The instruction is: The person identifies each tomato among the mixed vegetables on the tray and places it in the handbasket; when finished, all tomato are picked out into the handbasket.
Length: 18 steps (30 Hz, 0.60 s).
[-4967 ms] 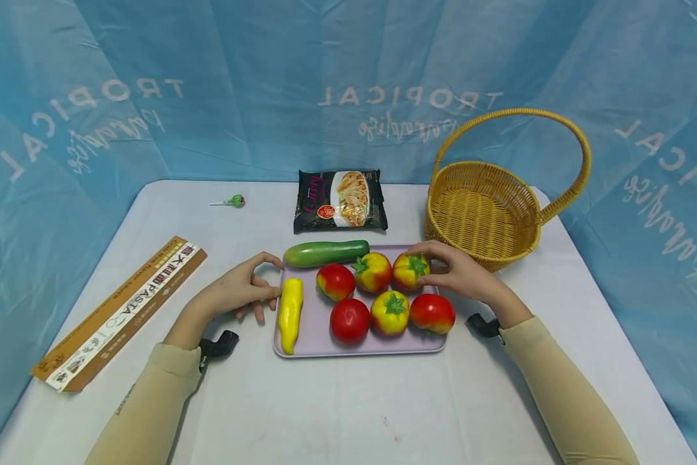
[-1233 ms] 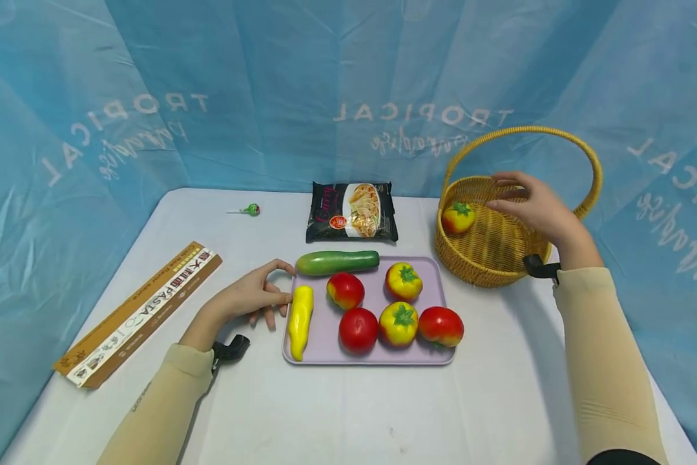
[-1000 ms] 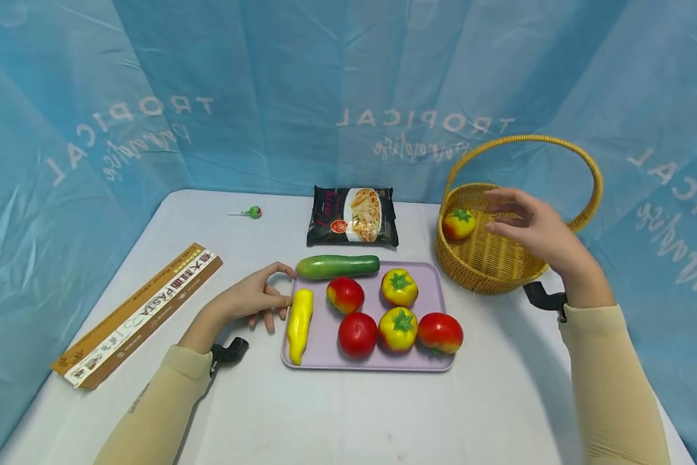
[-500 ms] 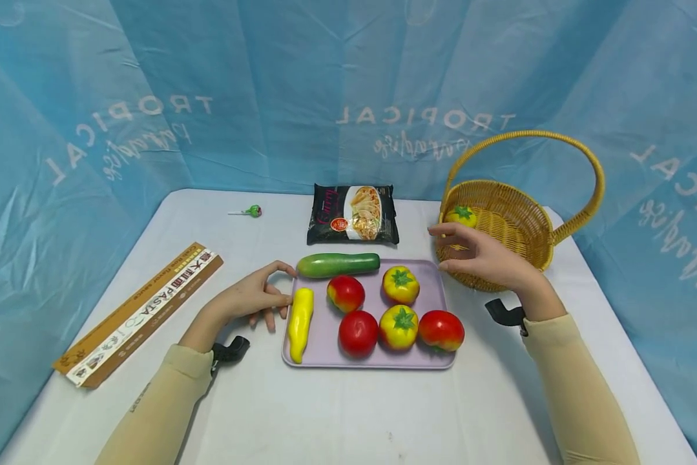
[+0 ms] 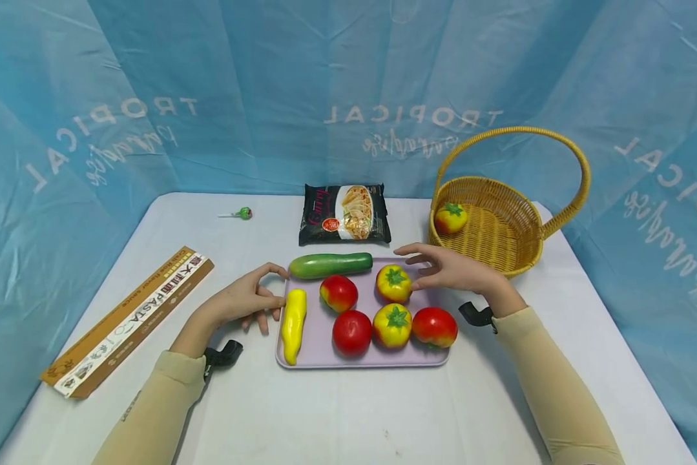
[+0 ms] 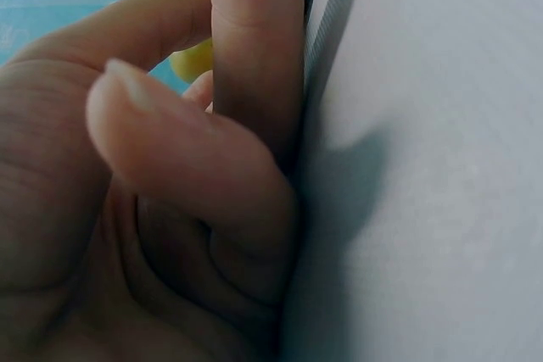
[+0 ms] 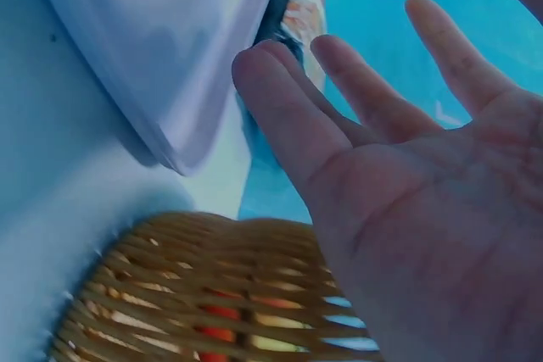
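R hand (image 5: 458, 270): back from basket (image 5: 493, 240), fingers spread, nr far yellow fruit (image 5: 393, 284)
L hand (image 5: 240, 300): loosely bent fingers, by tray (image 5: 319, 345)
Basketed fruit (image 5: 450, 219): prob. 1 transfer done

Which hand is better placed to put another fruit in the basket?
Likely the right hand: it is beside the rear yellow fruit and near the basket. The left hand is across the tray, by the yellow pepper.

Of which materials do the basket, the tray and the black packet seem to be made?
Basket: woven strands, matte, perhaps wicker or imitation plastic; the right wrist view shows gaps in the weave. Tray: probably smooth plastic, from its even lilac colour and rounded corners. Packet: likely plastic film, slightly shiny, with puckered edges.
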Tool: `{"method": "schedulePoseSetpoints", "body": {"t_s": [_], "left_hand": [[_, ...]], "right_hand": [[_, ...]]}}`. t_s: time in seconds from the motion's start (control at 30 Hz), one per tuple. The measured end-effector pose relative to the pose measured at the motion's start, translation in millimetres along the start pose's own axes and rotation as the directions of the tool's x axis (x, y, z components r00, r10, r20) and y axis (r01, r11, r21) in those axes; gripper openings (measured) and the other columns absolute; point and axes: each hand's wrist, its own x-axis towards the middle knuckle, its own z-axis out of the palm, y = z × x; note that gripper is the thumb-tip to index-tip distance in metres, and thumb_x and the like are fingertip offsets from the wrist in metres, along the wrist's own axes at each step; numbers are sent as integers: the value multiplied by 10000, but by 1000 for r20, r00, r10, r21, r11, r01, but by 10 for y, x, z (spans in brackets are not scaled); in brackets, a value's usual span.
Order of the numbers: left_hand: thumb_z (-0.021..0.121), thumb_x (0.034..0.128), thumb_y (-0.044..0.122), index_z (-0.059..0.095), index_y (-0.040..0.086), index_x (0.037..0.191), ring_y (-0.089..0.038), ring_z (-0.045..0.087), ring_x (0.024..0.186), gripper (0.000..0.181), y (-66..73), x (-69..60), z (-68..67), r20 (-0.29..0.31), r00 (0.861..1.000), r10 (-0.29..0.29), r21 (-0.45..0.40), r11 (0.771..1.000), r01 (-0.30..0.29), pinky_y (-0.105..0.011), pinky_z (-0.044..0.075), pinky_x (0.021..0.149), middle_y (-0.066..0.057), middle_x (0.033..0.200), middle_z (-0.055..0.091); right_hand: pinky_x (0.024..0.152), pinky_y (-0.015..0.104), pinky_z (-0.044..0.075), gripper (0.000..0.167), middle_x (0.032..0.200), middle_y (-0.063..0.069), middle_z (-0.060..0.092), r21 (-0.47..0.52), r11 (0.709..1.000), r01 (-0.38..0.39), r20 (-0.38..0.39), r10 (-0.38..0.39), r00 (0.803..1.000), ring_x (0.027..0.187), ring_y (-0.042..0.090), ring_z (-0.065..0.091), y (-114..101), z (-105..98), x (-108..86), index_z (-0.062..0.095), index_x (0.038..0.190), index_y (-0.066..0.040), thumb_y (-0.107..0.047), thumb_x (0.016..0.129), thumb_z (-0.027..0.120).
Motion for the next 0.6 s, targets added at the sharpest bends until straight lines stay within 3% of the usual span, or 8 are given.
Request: {"method": "schedulePoseSetpoints", "body": {"t_s": [0.13, 0.43, 0.6], "left_hand": [[710, 1028, 304, 363, 213, 1510, -277, 740, 570, 600, 8, -5, -1, 0, 1000, 6, 7, 1000, -6, -246, 459, 424, -129, 850, 767], [709, 1028, 291, 364, 211, 1513, -286, 737, 567, 600, 2, -7, 3, -1, 1000, 18, 3, 1000, -18, -254, 457, 414, -139, 859, 762], [710, 1027, 294, 365, 216, 1516, -282, 737, 571, 603, 6, -14, 6, -2, 1000, 17, 1, 1000, -17, -252, 456, 415, -137, 863, 761]], "right_hand": [[1190, 573, 459, 726, 1634, 137, 474, -11, 1000, 7, 31, -6, 999, 1521, 405, 459, 25, 47, 50, 454, 1591, -158, -272, 962, 800], [1213, 547, 445, 646, 1563, 43, 548, -9, 1000, -29, 41, 29, 999, 1484, 357, 506, 82, 118, 114, 532, 1521, -312, -318, 941, 819], [1235, 561, 415, 590, 1544, -1, 575, -28, 1000, 2, 36, -1, 999, 1469, 341, 519, 78, 136, 124, 577, 1481, -346, -315, 943, 817]]}}
